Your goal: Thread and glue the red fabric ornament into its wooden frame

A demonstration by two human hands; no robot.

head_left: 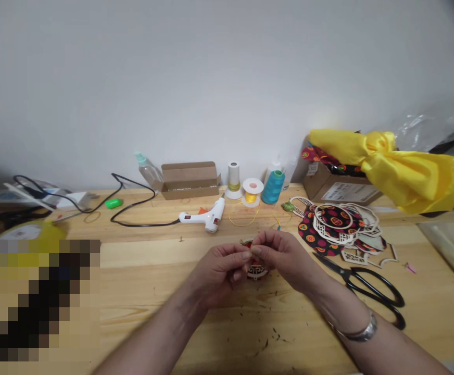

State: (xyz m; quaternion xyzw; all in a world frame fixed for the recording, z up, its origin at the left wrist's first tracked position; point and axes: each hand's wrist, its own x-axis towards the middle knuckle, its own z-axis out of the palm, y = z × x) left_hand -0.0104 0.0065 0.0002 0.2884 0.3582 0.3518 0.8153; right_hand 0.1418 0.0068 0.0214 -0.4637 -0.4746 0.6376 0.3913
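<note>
Both my hands meet over the middle of the wooden table. My left hand pinches the upper edge of a small ornament, which has a pale openwork wooden lattice over dark red fabric. Its fingers are curled and partly cover the piece. From the right, my right hand closes thumb and forefinger at the same upper edge, where the fingertips nearly touch. What lies between the right fingertips is too small to make out. A bit of green and yellow shows just above the fingers.
Black scissors lie by my right forearm, below patterned fabric and wooden frames. A white glue gun, yellow cord spool, teal thread cone and open cardboard box stand behind. Yellow cloth drapes a carton.
</note>
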